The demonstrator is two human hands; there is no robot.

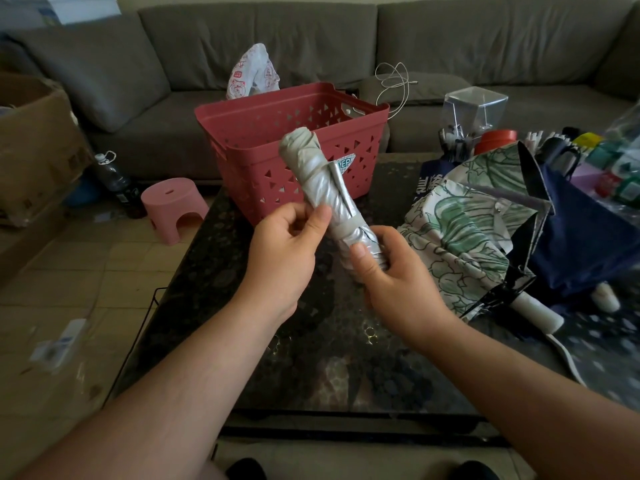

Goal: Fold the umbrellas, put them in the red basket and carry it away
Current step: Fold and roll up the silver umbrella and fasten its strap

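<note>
**Rolled silver umbrella held mid-frame**

Handle end hidden inside right hand (394, 271), fingers curled round the silver umbrella (322, 188). Strap blurred, perhaps not fastened. Left hand (284, 247) pinching the roll, thumb on top. Tilted up-left before the red basket (263, 133) on tabletop (207, 306). At right, leaf-print umbrella (464, 237) unfolded, partly covering navy umbrella (581, 244).

Three umbrellas (323, 188) (one rolled), one basket (263, 133), one stool (171, 202).

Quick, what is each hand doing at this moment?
Left hand: pinches the rolled silver umbrella at its middle.
Right hand: grips the same umbrella at its lower end.
</note>
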